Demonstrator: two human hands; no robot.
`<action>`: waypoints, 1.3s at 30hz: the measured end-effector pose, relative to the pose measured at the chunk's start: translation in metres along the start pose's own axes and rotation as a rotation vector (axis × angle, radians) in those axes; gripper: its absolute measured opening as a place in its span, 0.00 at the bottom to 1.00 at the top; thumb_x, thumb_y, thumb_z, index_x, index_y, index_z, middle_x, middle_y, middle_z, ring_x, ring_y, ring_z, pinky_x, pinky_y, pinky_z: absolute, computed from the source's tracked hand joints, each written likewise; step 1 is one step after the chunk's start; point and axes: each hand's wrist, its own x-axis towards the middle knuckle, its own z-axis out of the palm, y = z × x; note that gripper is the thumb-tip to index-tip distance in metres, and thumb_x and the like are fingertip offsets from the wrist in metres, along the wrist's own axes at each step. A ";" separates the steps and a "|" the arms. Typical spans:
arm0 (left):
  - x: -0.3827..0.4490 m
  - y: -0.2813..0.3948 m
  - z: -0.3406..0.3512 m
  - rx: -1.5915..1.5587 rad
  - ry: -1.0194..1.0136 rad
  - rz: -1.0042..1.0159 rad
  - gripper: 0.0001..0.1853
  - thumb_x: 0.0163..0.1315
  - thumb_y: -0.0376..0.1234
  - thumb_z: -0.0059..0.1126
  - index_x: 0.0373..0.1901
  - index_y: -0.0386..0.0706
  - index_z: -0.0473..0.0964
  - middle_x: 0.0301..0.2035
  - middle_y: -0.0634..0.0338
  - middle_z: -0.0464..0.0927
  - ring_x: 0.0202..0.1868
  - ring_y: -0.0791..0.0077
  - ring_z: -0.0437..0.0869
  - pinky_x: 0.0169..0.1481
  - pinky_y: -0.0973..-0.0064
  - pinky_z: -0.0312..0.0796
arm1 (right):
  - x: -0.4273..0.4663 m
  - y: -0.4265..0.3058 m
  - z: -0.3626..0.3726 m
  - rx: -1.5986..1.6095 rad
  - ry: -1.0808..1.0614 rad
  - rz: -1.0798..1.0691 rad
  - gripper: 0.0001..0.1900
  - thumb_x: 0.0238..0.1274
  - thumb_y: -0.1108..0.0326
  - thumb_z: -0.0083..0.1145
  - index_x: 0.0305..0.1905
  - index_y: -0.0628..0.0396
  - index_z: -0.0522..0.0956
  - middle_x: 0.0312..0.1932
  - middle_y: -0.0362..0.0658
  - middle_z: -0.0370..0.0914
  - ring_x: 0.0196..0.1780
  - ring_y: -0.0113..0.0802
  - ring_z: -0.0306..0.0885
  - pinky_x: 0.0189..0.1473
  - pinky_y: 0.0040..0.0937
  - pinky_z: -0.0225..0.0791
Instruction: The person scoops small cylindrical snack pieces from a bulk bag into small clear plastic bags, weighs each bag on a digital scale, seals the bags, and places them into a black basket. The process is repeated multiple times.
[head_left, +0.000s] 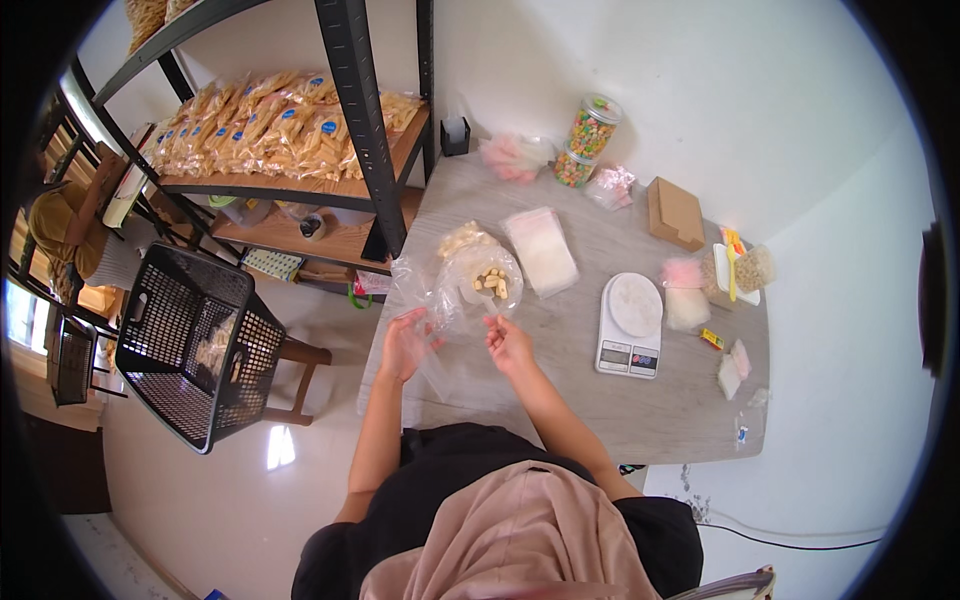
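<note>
My left hand (405, 346) has a small clear plastic bag (429, 375) in its fingers, at the left side of the grey wood-look table (555, 390). My right hand (510, 345) grips the handle of a pale plastic spoon (489, 303). The spoon's head reaches into a large clear plastic bag (457, 304) that lies open on the table. Several short, pale yellow snack sticks (492, 283) are inside it, and more snack pieces (466, 238) show through the plastic behind. A stack of flat clear bags (541, 251) lies just right of this bag.
A white digital kitchen scale (631, 322) stands to the right. Farther back are a candy-filled jar (592, 127), a cardboard box (676, 214) and snack tubs (754, 268). At left are a black plastic crate (191, 337), a metal-framed shelf (360, 112) with bagged snacks (262, 131), and another person (71, 225).
</note>
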 end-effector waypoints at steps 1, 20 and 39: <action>0.000 0.000 0.000 0.005 -0.003 0.000 0.19 0.53 0.43 0.49 0.44 0.43 0.68 0.47 0.61 0.66 0.51 0.61 0.65 0.52 0.52 0.63 | -0.004 0.004 -0.001 0.021 -0.013 0.020 0.06 0.62 0.65 0.50 0.37 0.55 0.72 0.34 0.41 0.78 0.23 0.21 0.66 0.30 0.21 0.64; 0.001 -0.003 0.003 0.038 -0.005 0.019 0.22 0.54 0.41 0.51 0.48 0.40 0.66 0.48 0.59 0.66 0.51 0.60 0.67 0.47 0.59 0.65 | 0.014 0.007 0.002 -0.136 0.193 -0.500 0.12 0.66 0.66 0.43 0.45 0.64 0.69 0.39 0.51 0.77 0.36 0.35 0.80 0.35 0.26 0.69; 0.005 -0.003 -0.020 0.161 -0.014 -0.059 0.20 0.56 0.41 0.50 0.49 0.43 0.66 0.50 0.61 0.67 0.52 0.61 0.69 0.46 0.58 0.66 | 0.031 -0.010 0.001 -0.100 -0.090 -0.246 0.11 0.63 0.63 0.51 0.47 0.52 0.72 0.45 0.43 0.78 0.34 0.24 0.75 0.38 0.23 0.68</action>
